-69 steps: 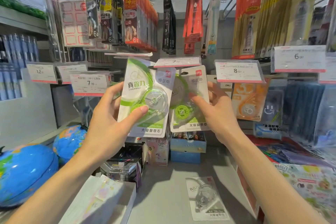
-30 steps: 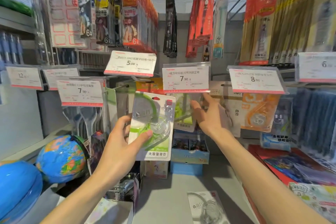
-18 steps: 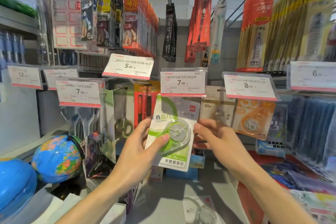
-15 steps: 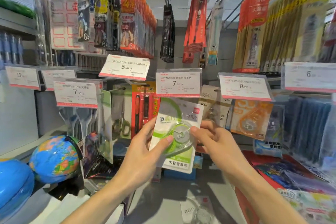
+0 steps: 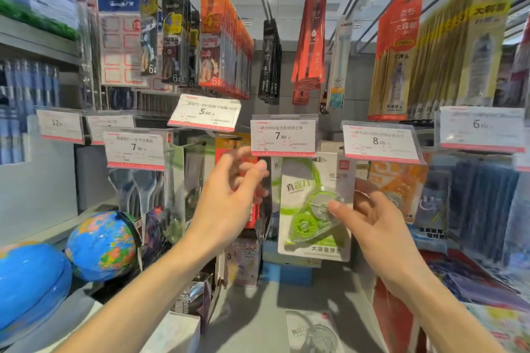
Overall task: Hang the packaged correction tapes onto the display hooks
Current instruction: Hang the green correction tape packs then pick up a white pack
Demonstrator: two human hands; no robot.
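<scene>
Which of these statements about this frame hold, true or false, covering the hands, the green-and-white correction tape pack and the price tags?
1. The green-and-white correction tape pack hangs below the white 7.90 price tag. True.
2. The left hand grips that pack. False: it is beside the pack, holding nothing.
3. The right hand touches the pack's clear blister with a fingertip. True.
4. The blue globe sits to the right of the pack. False: it is at lower left.
5. Another correction tape pack lies flat on the grey shelf below. True.

Left price tag [image 5: 134,150]: 7.90; tilted price tag [image 5: 204,112]: 5.00; middle price tag [image 5: 283,135]: 7.90; right price tag [image 5: 381,142]: 8.00; correction tape pack [image 5: 314,209]: 修正带
</scene>
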